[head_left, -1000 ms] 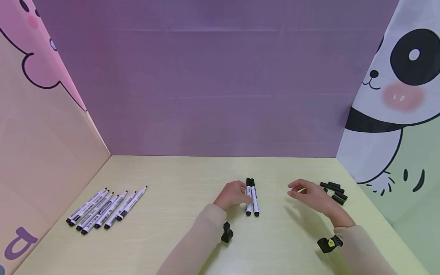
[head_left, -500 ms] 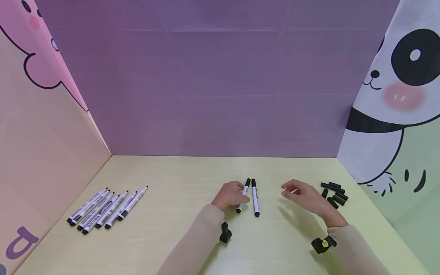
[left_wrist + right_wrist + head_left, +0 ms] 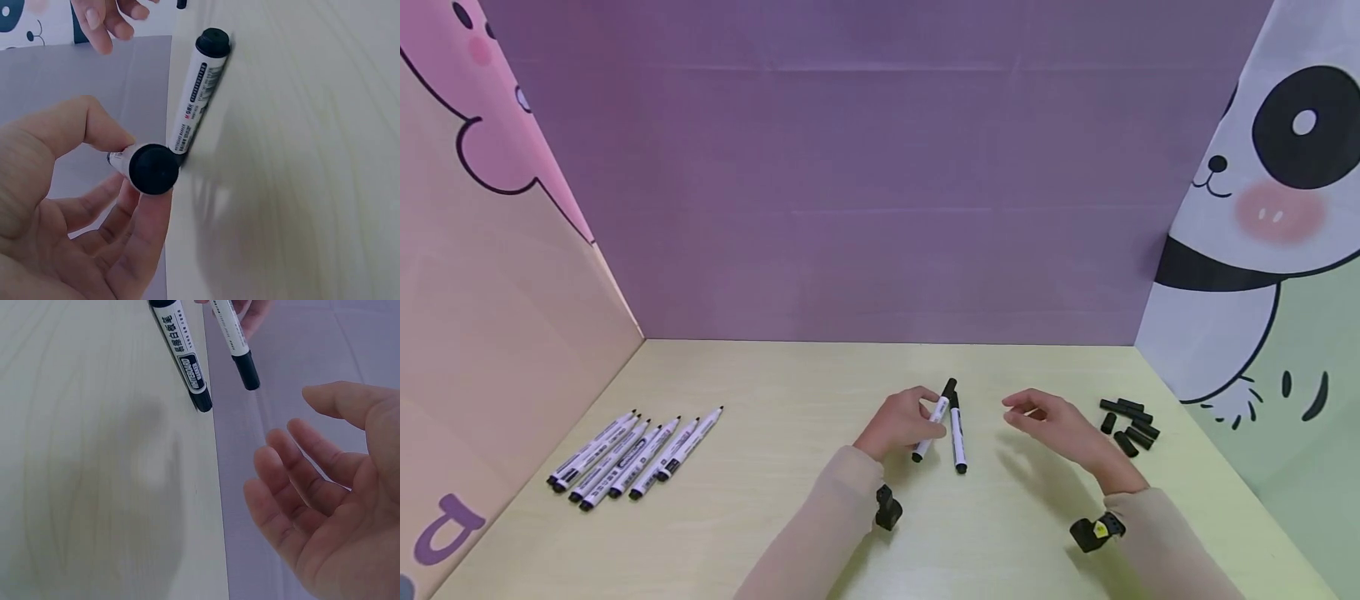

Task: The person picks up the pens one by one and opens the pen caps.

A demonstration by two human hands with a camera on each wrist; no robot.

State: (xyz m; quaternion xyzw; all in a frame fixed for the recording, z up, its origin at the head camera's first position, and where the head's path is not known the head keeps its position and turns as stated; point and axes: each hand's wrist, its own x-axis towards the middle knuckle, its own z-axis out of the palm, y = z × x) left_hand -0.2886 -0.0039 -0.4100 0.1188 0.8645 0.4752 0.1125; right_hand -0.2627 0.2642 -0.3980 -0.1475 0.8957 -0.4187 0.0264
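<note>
My left hand point(image 3: 901, 423) pinches a capped whiteboard marker point(image 3: 931, 427) between thumb and fingers, tilted with its black cap up to the right. In the left wrist view the round black end of this held marker point(image 3: 154, 170) faces the camera. A second capped marker point(image 3: 958, 437) lies on the table just right of it; its printed label shows in the right wrist view. My right hand point(image 3: 1051, 423) hovers to the right with relaxed, parted fingers and holds nothing. In the right wrist view the held marker's black cap point(image 3: 247, 370) points toward that hand.
Several uncapped markers point(image 3: 632, 458) lie slanted side by side at the left of the table point(image 3: 790, 517). Several loose black caps point(image 3: 1126, 411) are scattered at the right, beyond the right hand. A purple backdrop point(image 3: 880, 183) rises behind the table, with printed panels on both sides.
The left hand has picked up the left one of two markers lying side by side, tilting and raising it. The right hand has moved left, away from the caps.
</note>
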